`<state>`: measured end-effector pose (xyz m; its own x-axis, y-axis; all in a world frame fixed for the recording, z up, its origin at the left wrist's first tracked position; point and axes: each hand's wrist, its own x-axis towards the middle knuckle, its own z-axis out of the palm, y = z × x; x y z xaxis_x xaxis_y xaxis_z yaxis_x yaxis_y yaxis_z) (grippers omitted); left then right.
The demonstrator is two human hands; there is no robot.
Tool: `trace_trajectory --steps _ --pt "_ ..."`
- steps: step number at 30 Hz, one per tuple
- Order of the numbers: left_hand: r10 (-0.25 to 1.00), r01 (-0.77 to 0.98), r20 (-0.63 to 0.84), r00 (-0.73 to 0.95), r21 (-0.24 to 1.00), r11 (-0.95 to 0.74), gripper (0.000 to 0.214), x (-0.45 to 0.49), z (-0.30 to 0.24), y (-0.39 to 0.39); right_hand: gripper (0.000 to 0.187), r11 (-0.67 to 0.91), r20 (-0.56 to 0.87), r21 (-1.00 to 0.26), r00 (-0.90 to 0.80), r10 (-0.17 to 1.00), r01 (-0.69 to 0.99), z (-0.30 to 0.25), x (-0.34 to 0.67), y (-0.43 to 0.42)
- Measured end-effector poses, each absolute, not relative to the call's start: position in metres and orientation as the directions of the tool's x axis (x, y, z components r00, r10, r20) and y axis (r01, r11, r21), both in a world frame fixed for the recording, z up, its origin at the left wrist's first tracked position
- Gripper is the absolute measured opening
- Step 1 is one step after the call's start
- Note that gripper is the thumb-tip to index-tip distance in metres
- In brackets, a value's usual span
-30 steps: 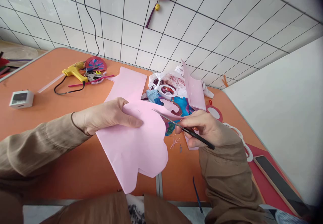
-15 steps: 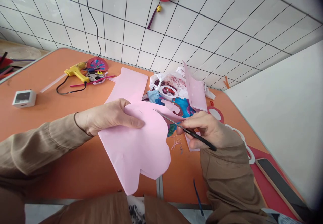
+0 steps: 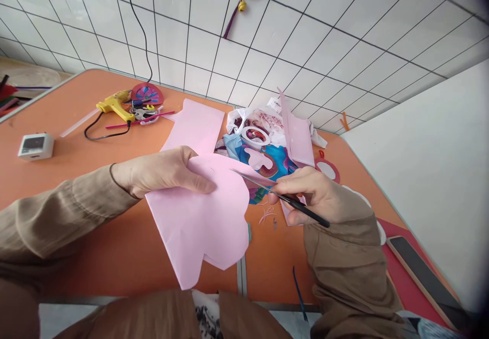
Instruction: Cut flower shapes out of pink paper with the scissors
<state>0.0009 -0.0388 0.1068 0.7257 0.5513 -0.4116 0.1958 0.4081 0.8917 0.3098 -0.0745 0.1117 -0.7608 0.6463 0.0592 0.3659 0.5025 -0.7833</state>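
Observation:
A sheet of pink paper with a wavy right edge hangs from my left hand, whose thumb presses on its face. My right hand is closed around black-handled scissors. Their thin blades lie across the paper's upper right part, pointing left. A cut strip of the paper rises on the far side of the blades, toward my right fingers. The fingers of my left hand behind the sheet are hidden.
Behind the paper lie another pink sheet, a plastic bag and blue patterned fabric. A yellow glue gun and a white charger sit left. At right rests a phone.
The pink paper has shifted slightly left, its lower end swinging left. A small green item now shows beside its right edge. The scissors remain in the paper, and the view has tilted slightly.

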Motion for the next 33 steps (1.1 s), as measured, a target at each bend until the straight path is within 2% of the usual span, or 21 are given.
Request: trace_trajectory --steps 6,14,20,26,28,30,33 --pt "0.537 0.234 -0.42 0.732 0.895 0.381 0.01 -0.0004 0.1106 -0.0375 0.032 0.491 0.009 -0.762 -0.751 0.66 0.422 0.1124 0.3102 -0.0747" --pt "0.501 0.285 -0.449 0.74 0.884 0.371 0.016 -0.0013 0.1107 -0.0343 0.035 0.503 0.009 -0.748 -0.752 0.659 0.432 0.1115 0.311 -0.075" --pt "0.525 0.308 -0.413 0.744 0.909 0.279 0.016 -0.004 0.1105 -0.0326 0.044 0.526 -0.015 -0.699 -0.745 0.667 0.485 0.1083 0.3136 -0.0737" --pt "0.484 0.302 -0.422 0.767 0.902 0.308 0.016 -0.0033 0.11 -0.0308 0.047 0.5 -0.053 -0.707 -0.742 0.668 0.501 0.1095 0.313 -0.0738" --pt "0.525 0.274 -0.402 0.75 0.912 0.306 0.017 -0.0023 0.1084 -0.0332 0.042 0.456 -0.111 -0.716 -0.731 0.674 0.529 0.1126 0.3107 -0.0739" --pt "0.621 0.201 -0.352 0.7 0.932 0.301 0.021 -0.0015 0.1058 -0.0365 0.039 0.419 -0.153 -0.733 -0.73 0.666 0.536 0.1146 0.309 -0.0734" --pt "0.718 0.09 -0.28 0.637 0.952 0.292 0.03 -0.0008 0.1025 -0.0396 0.04 0.369 -0.164 -0.789 -0.747 0.645 0.491 0.1134 0.311 -0.0709"
